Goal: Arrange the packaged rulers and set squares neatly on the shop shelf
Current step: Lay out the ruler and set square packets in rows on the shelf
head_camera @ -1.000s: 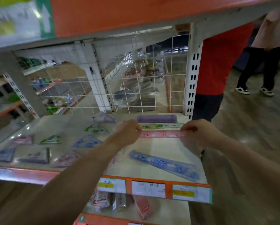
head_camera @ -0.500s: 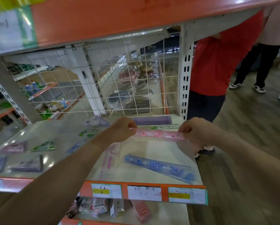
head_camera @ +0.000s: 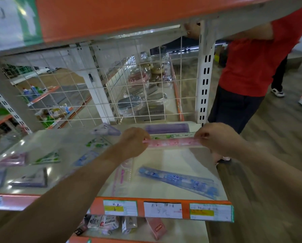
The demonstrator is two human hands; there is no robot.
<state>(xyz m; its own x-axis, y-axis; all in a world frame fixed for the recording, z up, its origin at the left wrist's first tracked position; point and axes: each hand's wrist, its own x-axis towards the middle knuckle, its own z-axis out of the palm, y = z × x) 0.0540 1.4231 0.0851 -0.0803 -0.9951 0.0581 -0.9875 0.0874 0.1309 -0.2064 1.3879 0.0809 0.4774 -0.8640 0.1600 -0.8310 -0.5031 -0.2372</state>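
Pink ruler [head_camera: 171,142] in clear sleeve, held level just above shelf [head_camera: 173,158], near back. L hand [head_camera: 132,142] curled, pinching left end; R hand [head_camera: 216,137] pinching right end. Prob. light, thin, a bit flexy; sleeve likely slick, so best gripped at both ends. Set squares [head_camera: 31,179] crowd left; bare patch mid-shelf, blue ruler [head_camera: 178,179] askew in front; green ruler [head_camera: 171,136], purple ruler [head_camera: 167,128], mesh [head_camera: 146,88] behind; post [head_camera: 205,81] & shelf edge at right.

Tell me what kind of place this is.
Most likely a shop: price labels on the shelf edge, a packaged blue ruler on display, more stocked shelves behind the wire grid.
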